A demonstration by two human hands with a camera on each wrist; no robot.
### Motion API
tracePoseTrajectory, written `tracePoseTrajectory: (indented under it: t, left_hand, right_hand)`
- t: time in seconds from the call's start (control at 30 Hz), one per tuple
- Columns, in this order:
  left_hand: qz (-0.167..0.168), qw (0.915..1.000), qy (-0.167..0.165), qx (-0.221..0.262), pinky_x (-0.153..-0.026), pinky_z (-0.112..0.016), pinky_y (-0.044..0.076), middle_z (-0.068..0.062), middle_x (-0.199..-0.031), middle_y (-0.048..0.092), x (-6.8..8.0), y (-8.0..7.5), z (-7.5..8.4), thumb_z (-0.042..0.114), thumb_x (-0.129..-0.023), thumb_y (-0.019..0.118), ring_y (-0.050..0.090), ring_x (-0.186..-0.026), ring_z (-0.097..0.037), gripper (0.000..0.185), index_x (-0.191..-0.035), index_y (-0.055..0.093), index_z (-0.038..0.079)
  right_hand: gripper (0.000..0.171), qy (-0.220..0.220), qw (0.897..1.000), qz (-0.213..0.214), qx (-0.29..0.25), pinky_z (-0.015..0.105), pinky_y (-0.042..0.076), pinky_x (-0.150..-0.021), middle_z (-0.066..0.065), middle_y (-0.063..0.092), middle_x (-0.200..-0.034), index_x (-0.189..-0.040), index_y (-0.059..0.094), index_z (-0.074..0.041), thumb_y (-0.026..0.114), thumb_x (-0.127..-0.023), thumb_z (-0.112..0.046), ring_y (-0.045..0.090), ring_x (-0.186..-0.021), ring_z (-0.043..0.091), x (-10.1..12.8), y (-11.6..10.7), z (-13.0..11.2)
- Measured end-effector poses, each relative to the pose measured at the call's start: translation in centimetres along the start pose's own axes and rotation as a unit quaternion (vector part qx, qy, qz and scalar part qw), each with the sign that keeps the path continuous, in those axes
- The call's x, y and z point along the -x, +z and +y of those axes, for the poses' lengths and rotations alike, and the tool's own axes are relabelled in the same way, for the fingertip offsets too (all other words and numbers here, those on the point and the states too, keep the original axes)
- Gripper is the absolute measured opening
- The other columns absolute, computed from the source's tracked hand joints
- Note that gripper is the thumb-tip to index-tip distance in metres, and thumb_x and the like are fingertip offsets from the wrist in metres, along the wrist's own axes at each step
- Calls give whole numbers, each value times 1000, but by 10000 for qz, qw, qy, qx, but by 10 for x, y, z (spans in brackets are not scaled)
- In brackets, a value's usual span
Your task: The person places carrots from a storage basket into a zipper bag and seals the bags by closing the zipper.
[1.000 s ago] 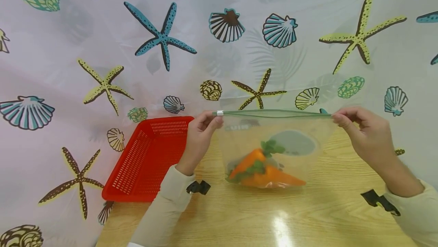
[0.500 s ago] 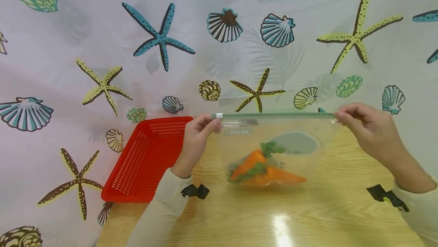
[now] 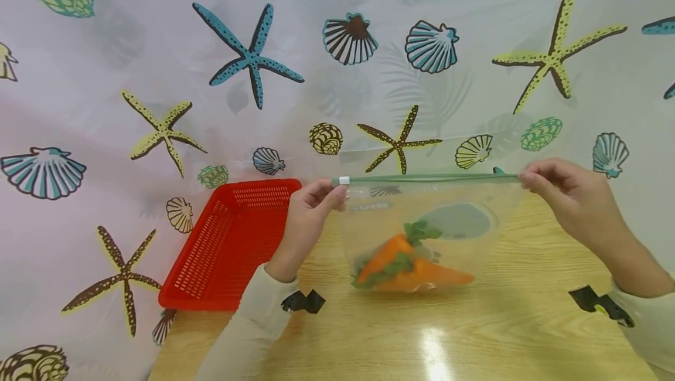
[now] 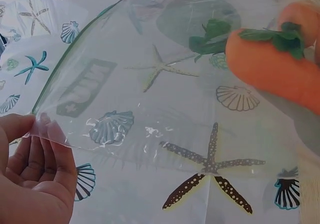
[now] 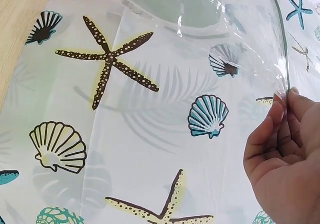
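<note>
A clear zip bag (image 3: pixel 422 217) with a green zip strip (image 3: pixel 427 178) hangs upright over the wooden table (image 3: pixel 422 340), its bottom resting there. Inside lie two orange carrots with green tops (image 3: pixel 406 264) (image 4: pixel 270 63). My left hand (image 3: pixel 311 205) (image 4: pixel 30 174) pinches the bag's top left corner beside the white slider (image 3: pixel 344 180). My right hand (image 3: pixel 569 205) (image 5: pixel 280 154) pinches the top right corner. The zip strip runs taut between the two hands.
A red perforated basket (image 3: pixel 227 246) sits on the table left of my left hand. A curtain printed with starfish and shells (image 3: pixel 253 58) hangs behind the table and drapes down on the left. Bare wood lies in front of the bag.
The bag's mouth, slightly parted a second ago, is now pulled straight and flat. The right hand has shifted a little right and up; the left hand stays at its corner.
</note>
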State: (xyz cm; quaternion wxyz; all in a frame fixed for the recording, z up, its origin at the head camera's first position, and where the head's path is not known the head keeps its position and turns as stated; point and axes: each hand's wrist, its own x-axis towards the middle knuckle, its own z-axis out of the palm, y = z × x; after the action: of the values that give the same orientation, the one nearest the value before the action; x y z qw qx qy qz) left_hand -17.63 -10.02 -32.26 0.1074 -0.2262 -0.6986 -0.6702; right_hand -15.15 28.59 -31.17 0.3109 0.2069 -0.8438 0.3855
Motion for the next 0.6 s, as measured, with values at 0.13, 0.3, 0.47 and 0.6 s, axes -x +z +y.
tracePoseTrajectory:
  t: [0.13, 0.3, 0.47, 0.6]
  left_hand:
    - [89, 9999, -36, 43, -73, -32, 53, -7, -82, 63, 0, 5, 2, 14, -90, 61, 58, -70, -21, 18, -96, 62, -3]
    - [211, 9996, -63, 147, -71, -31, 54, -7, -82, 64, 0, 11, 4, 13, -89, 63, 60, -71, -19, 18, -96, 61, -4]
    - [295, 9995, -53, 140, -70, -29, 53, -6, -81, 64, 0, 16, 4, 11, -89, 62, 59, -69, -18, 18, -97, 61, -5]
    - [278, 9995, -34, 171, -69, -28, 52, -6, -81, 64, 1, 19, 4, 9, -89, 62, 58, -68, -18, 16, -98, 60, -6]
  right_hand:
    - [4, 168, 9999, -19, -11, 7, 39, -61, -2, 61, -77, -90, 66, -5, 62, -87, -3, 51, -69, 1, 1, -1, 0]
    - [12, 391, 9991, -148, -86, 6, 39, -63, -7, 62, -81, -99, 67, -4, 57, -92, -6, 54, -73, -1, 0, -1, 0]
    - [16, 485, 9986, -146, -132, 7, 40, -65, -7, 65, -85, -104, 67, -7, 56, -93, -9, 56, -78, -1, -3, 1, -1]
    - [15, 372, 9992, -69, 85, 12, 37, -57, -8, 64, -86, -103, 68, -9, 58, -92, -13, 54, -78, -2, -9, 2, -12]
